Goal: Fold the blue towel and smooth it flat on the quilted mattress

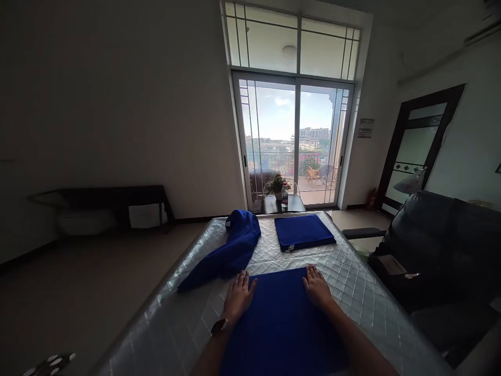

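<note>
A blue cloth (279, 324) lies flat and smooth on the quilted silver mattress (364, 292), running down to the bottom of the view. At its far left corner rests my left hand (238, 296), fingers stretched out and the thumb on the cloth; a dark band circles that wrist. My right hand (316, 286) lies flat at the far right corner, fingers extended. Beyond them is a neatly folded blue cloth (304, 231) with a small white tag at its near edge. To the left sprawls a crumpled blue cloth (235, 248).
Past the mattress stands a small dark table (270, 205) with a potted plant (277, 184) and a bottle (285, 196), before a sliding glass door (270, 125). A black armchair (442, 240) is close on the right. Low dark furniture (117, 201) stands along the left wall.
</note>
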`<state>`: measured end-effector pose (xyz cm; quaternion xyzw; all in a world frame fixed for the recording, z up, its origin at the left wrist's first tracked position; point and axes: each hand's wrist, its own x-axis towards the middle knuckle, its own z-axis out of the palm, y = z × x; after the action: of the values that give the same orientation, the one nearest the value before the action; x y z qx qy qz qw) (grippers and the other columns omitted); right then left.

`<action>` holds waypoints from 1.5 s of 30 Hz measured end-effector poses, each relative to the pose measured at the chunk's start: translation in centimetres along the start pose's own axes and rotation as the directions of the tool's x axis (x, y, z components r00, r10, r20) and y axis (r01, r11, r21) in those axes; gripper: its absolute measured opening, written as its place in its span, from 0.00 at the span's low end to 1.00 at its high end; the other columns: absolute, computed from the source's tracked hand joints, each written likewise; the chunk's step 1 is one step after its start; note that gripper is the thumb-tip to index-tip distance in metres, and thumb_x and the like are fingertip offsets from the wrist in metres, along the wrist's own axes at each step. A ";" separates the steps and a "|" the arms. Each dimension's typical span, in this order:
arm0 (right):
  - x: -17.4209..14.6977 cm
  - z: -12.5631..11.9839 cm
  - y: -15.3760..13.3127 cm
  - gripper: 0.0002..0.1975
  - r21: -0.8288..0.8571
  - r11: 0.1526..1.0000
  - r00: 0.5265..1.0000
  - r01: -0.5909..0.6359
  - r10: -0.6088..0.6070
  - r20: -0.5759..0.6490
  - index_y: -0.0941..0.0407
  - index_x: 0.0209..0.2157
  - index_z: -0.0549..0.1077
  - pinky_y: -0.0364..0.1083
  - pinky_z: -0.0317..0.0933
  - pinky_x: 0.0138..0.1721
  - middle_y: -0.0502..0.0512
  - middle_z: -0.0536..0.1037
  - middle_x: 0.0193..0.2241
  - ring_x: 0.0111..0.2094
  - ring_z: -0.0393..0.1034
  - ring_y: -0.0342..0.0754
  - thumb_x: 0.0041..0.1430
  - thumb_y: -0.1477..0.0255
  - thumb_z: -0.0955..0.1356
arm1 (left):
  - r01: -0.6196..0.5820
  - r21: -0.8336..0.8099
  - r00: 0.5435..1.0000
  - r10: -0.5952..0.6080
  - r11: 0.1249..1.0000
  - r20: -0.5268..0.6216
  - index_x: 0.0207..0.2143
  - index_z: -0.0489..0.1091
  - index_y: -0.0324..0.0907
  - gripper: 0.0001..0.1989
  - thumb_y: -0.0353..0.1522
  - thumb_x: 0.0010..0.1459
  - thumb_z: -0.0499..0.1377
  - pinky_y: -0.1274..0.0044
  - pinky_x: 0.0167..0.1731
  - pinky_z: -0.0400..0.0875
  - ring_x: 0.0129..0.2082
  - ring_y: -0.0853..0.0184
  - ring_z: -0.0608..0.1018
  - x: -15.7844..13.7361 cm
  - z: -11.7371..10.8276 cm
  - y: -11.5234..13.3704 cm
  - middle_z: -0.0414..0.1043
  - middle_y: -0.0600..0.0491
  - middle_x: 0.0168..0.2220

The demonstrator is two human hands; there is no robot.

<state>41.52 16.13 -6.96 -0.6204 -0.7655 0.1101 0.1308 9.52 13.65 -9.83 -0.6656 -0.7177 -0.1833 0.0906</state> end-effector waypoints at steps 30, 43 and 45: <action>-0.1 0.1 -0.4 0.36 -0.018 0.998 0.998 -0.064 0.063 -0.031 0.68 0.68 0.47 0.51 0.33 0.70 0.64 0.48 0.71 0.72 0.36 0.51 0.66 0.60 0.49 | 0.107 0.014 0.975 -0.107 0.994 0.196 0.66 0.52 0.27 0.40 0.50 0.65 0.36 0.63 0.66 0.54 0.69 0.51 0.57 -2.5 -3.8 2.3 0.53 0.34 0.69; -2.7 0.0 0.1 0.35 0.018 1.000 1.000 -0.005 0.005 -0.005 0.64 0.69 0.47 0.52 0.36 0.70 0.61 0.46 0.71 0.71 0.39 0.50 0.66 0.59 0.51 | -0.099 -0.122 0.980 0.118 0.988 0.159 0.65 0.57 0.28 0.37 0.46 0.66 0.35 0.58 0.67 0.55 0.69 0.50 0.56 -1.2 -4.5 11.1 0.56 0.35 0.68; -2.7 0.2 0.3 0.34 -0.005 1.000 1.000 0.016 -0.016 -0.019 0.65 0.68 0.48 0.52 0.38 0.70 0.62 0.47 0.71 0.71 0.39 0.51 0.66 0.61 0.51 | -0.215 -0.188 0.955 0.247 0.958 0.165 0.66 0.56 0.34 0.36 0.47 0.66 0.35 0.63 0.68 0.55 0.70 0.56 0.56 -1.3 -3.9 15.7 0.57 0.41 0.68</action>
<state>42.24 13.53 -7.40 -0.6156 -0.7694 0.1011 0.1376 24.68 11.68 -4.54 -0.7646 -0.6220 -0.1681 -0.0126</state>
